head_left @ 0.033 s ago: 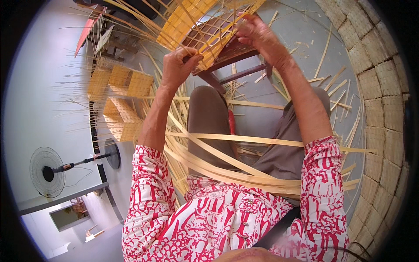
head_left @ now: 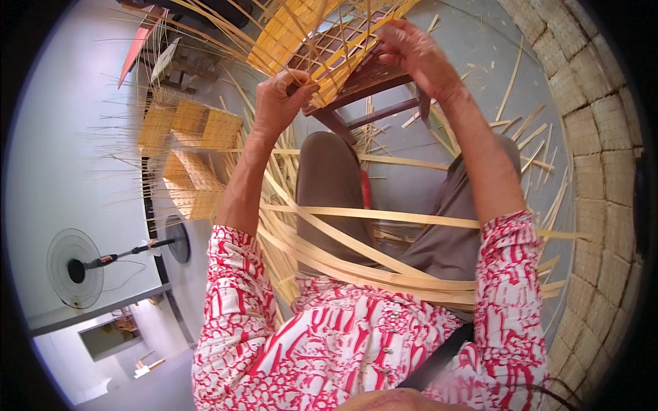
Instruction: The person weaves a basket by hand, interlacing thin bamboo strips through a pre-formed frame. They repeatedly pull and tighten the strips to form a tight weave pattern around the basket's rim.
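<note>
At the top of the view, a half-woven yellow bamboo basket (head_left: 288,34) rests on a dark wooden stool (head_left: 373,85), its loose strips fanning up and left. My left hand (head_left: 281,99) has thumb and index finger pinched on the near left corner of the weave. My right hand (head_left: 419,58) hovers at the weave's right edge, over the stool, its fingers curved and somewhat apart. Nothing shows between them, though the fingertips partly overlap the edge. Long pale bamboo strips (head_left: 384,214) lie across my lap.
Woven pieces with spiky loose ends (head_left: 195,185) stand at the left, near a standing fan (head_left: 75,268). Strip offcuts (head_left: 534,140) litter the grey floor on the right, beside a wall of woven panels (head_left: 596,178). A bundle of strips runs beside my left knee.
My right hand has shifted slightly right and down, its fingers moving back from the edge strip. My left hand keeps its pinch at the same corner.
</note>
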The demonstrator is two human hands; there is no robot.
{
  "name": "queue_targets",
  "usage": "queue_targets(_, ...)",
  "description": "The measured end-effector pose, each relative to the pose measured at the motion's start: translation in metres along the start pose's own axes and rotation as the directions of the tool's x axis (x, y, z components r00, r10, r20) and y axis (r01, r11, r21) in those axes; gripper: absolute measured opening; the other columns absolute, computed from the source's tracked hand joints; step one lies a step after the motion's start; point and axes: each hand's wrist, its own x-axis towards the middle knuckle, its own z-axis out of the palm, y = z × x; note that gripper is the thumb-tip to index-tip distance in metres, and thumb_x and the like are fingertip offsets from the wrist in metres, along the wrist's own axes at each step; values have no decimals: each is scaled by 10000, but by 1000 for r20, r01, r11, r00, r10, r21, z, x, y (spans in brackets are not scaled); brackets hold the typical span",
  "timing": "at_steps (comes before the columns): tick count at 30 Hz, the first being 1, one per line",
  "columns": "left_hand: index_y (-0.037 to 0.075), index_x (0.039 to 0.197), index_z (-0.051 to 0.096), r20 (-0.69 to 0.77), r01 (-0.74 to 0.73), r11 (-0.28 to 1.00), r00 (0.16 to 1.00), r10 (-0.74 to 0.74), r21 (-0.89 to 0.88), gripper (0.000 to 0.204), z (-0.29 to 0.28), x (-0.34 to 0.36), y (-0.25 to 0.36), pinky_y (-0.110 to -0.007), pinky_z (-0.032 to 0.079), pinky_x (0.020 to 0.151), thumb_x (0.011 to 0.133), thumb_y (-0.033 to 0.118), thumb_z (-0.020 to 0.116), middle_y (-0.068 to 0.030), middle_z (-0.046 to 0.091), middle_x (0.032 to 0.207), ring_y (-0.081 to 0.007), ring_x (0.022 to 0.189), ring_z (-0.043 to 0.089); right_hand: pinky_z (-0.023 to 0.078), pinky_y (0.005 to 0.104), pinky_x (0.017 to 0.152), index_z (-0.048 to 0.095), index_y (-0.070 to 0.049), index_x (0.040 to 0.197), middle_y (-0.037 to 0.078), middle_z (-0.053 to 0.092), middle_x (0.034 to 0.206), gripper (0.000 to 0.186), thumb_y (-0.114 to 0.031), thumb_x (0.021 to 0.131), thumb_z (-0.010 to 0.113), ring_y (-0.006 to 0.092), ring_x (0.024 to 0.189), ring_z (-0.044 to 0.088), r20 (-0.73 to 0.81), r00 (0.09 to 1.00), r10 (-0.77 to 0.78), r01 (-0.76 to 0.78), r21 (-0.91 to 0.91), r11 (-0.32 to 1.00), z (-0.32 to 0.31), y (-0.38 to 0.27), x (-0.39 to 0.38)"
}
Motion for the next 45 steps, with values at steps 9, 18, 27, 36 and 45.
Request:
queue_targets(9,16,899,694,-32,51,997,998,-53,-53,119,-8,-9,-27,-220,522,651,848,101,759,8,685,743,-28,695,630,650,385,758,619,-14,1037,98,662,887,134,-94,947,678,208,778,685,-332,939,91,72,448,891,-39,56,41)
queue_targets(18,11,1026,665,-143,-3,999,990,-5,-54,185,-7,-10,-8,-238,552,679,865,62,738,-48,710,871,-87,701,667,638,384,755,632,-16,1063,88,680,895,139,-93,952,667,206,788,698,-352,925,140,11,395,919,-40,60,54)
queue_targets(27,61,1098,658,-194,-408,823,838,509,395,249,19,-14,59,-336,599,666,864,8,725,-121,685,1012,-226,831,706,653,389,778,633,-9,1021,103,679,879,115,-107,970,664,209,797,706,-301,927,221,-113,340,934,30,23,20)
queue_targets(36,140,971,703,-17,-361,792,906,424,493,143,29,24,34,-361,558,602,835,98,702,-41,689,914,-235,751,693,590,318,869,600,-58,1047,21,669,930,71,-88,986,621,165,894,673,-77,988,130,-100,311,945,51,19,-14)
queue_targets(45,82,936,723,91,-355,935,931,353,2,142,5,45,34,-333,537,691,799,79,760,-66,676,865,-235,793,670,485,224,736,697,-113,1234,-3,540,974,331,-191,917,751,57,831,534,78,932,-353,343,-502,794,50,25,-8)
